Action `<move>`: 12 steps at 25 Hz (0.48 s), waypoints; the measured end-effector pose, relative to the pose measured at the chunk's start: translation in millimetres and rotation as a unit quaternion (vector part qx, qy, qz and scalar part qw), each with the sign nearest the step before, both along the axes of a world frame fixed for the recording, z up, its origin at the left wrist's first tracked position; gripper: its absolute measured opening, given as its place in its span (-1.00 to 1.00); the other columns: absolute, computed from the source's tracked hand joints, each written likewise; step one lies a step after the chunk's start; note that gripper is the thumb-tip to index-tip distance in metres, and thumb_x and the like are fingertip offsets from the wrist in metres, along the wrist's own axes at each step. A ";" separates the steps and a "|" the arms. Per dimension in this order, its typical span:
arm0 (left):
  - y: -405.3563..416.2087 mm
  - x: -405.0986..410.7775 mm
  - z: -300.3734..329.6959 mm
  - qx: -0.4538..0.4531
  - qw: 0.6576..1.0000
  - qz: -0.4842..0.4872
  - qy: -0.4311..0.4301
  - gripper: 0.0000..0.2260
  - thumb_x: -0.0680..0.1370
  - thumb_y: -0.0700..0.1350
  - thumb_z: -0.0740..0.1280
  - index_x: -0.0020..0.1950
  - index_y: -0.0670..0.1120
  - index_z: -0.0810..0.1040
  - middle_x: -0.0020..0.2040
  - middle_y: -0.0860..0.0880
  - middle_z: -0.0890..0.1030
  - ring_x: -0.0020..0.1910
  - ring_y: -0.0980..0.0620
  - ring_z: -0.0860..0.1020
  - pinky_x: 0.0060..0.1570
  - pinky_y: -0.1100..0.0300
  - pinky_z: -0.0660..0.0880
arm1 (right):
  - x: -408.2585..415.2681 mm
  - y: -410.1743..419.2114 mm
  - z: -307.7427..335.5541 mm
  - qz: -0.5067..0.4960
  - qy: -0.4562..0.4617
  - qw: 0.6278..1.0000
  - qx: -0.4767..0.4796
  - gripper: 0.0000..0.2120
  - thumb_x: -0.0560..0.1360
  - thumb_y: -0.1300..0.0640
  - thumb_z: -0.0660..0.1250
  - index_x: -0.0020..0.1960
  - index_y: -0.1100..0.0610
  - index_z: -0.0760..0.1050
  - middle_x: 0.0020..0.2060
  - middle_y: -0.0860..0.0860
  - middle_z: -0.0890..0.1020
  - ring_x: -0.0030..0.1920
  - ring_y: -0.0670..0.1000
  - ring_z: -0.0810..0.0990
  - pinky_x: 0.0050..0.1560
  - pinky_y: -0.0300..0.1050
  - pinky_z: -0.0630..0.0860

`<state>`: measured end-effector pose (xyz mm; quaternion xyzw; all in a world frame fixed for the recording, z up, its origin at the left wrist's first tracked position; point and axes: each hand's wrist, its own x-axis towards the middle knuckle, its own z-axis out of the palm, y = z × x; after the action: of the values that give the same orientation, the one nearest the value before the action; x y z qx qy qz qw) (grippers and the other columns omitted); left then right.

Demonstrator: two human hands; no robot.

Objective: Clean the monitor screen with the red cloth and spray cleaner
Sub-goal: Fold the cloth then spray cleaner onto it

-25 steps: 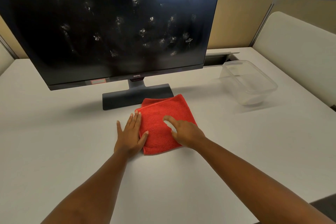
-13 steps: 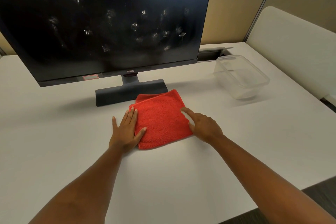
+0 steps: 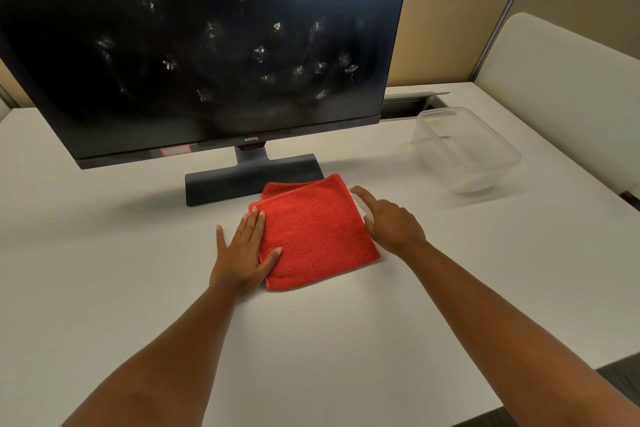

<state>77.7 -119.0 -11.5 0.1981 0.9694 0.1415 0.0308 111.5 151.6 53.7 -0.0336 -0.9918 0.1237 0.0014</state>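
Head view shows wide bare white desk [image 3: 104, 288] to the left of the folded red cloth [image 3: 317, 236], where the left hand [image 3: 242, 253] lies flat, fingers spread, thumb and fingertips overlapping the cloth's left edge. Nubby and roughly square, the cloth lies just before the monitor [image 3: 207, 45] stand, its dark screen flecked with pale smudges. At the cloth's right edge the right hand [image 3: 391, 222] rests with curled fingers on something white, grip unclear; farther right stands a clear plastic tub [image 3: 467, 149] near beige partitions.
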 end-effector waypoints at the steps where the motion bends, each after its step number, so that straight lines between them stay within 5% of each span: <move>1: 0.2 0.1 0.6 0.001 1.000 0.000 -0.001 -0.11 0.24 0.47 -0.45 0.45 0.00 -0.27 0.53 -0.03 -0.15 0.50 0.01 -0.14 0.36 -0.15 -0.38 | -5.8 -1.7 -0.2 -0.003 -0.002 1.000 -0.001 -0.57 0.58 -0.03 0.02 0.43 -0.18 0.05 -0.11 0.14 0.55 -0.12 0.20 0.55 -0.16 -0.05 0.40; 6: 0.8 0.3 1.3 0.008 1.000 0.000 -0.001 -0.11 0.24 0.47 -0.44 0.45 0.00 -0.27 0.53 -0.03 -0.14 0.50 0.01 -0.14 0.37 -0.16 -0.37 | -23.7 -8.8 -3.6 -0.023 0.007 0.999 -0.023 -0.58 0.58 0.01 0.07 0.42 -0.10 0.10 -0.17 0.13 0.57 -0.28 0.09 0.46 -0.25 -0.11 0.37; 12: 0.6 -1.6 -1.2 0.009 1.000 0.006 -0.005 -0.13 0.26 0.46 -0.40 0.45 0.00 -0.29 0.53 -0.02 -0.14 0.50 0.02 -0.15 0.36 -0.13 -0.41 | -46.7 -33.4 2.0 0.006 0.001 0.999 -0.031 -0.55 0.58 0.11 0.07 0.43 -0.12 0.06 -0.09 0.16 0.58 -0.23 0.10 0.51 -0.18 -0.03 0.47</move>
<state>76.2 -118.4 -12.6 0.1915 0.9691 0.1517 0.0332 64.8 118.2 55.7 -0.0275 -0.9876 0.1547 0.0010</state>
